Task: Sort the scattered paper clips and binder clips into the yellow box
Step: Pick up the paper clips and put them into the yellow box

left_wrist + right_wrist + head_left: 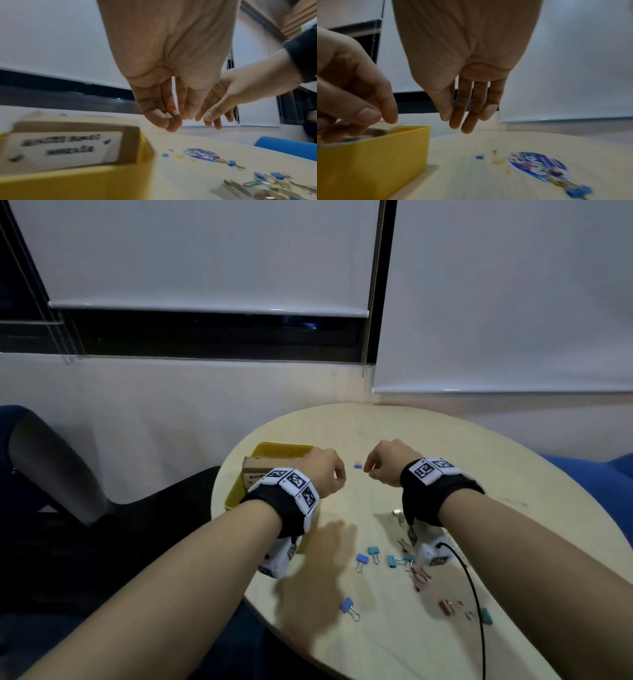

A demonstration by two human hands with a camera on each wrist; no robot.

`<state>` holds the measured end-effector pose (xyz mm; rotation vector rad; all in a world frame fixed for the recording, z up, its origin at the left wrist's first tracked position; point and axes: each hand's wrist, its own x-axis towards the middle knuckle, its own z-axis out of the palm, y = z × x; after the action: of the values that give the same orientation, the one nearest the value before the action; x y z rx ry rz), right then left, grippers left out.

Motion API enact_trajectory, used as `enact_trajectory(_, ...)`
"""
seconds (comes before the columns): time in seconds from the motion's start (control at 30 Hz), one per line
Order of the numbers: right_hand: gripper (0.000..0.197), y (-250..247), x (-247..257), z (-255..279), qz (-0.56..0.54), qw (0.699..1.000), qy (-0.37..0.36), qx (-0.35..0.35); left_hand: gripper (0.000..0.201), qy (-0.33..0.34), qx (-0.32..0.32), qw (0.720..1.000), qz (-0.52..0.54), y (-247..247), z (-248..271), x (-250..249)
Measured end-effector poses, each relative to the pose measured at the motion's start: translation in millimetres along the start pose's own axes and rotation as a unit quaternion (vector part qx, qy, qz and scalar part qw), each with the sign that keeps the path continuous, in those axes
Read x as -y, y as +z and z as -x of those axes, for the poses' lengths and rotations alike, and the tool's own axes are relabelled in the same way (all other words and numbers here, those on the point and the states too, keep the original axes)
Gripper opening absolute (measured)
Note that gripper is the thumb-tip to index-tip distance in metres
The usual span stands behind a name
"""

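Lying scattered over my round pale desk (pixel 394 433) are small binder clips in blue, teal and pink, each with thin wire handles. One blue binder clip (pixel 358 465) sits alone between my two hands, near the far side. A loose cluster (pixel 394 559) of teal, blue and pink clips lies below my right wrist, another blue clip (pixel 347 606) sits nearer to me, and a few pink and teal ones rest by the black cable (pixel 474 594) at the right. In the wrist views they are blurred, and a round blue sticker (pixel 537 165) shows on the desk among them.

My left hand (pixel 323 474) hangs just above the right edge of the yellow box (pixel 236 491), wrist bent, fingers (pixel 164 119) pointing down and lightly bunched, the tips close together. I cannot tell whether anything is between them. My right hand (pixel 388 462) hovers over the desk just beside the lone blue clip, fingers (pixel 467 121) hanging down, relaxed and slightly apart, holding nothing that I can see. Both hands are close, but apart.

The yellow box stands at the left rim of the desk. Inside it a brown cardboard piece (pixel 72 142) with a white printed label stands upright; its text is too blurred to read. I cannot make out any clips inside.
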<state>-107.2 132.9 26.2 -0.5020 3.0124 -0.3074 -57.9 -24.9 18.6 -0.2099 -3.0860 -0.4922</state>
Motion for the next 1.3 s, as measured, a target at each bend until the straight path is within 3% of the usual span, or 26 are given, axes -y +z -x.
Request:
enact_trajectory(0.33, 0.02, 35, -91, -4, 0.029, 0.995, 0.064, 0.073, 0.02, 0.045, 0.117, 0.992, -0.018, 82, -49, -57)
enact_trajectory(0.53, 0.028, 58, -119, -9, 0.041, 0.992, 0.069, 0.1, 0.024, 0.021, 0.12, 0.992, -0.038, 111, -67, -67)
enact_trajectory(0.73, 0.013, 69, -128, -12, 0.052, 0.993, 0.064, 0.088, 0.01, -0.013, 0.103, 0.992, -0.068, 124, -78, -75)
enact_trajectory(0.97, 0.012, 74, -125, -13, 0.089, 0.987, 0.056, 0.123, 0.024, -0.074, 0.129, 0.989, -0.018, 121, -78, -71)
enact_trajectory(1.2, 0.032, 72, -121, -3, 0.087, 0.984, 0.044, 0.148, 0.024, -0.022, 0.198, 0.978, -0.068, 116, -65, -74)
enact_trajectory(1.3, 0.031, 74, -121, 0, 0.1, 0.984, 0.033, 0.14, 0.037, 0.017, 0.194, 0.977, -0.085, 114, -63, -78)
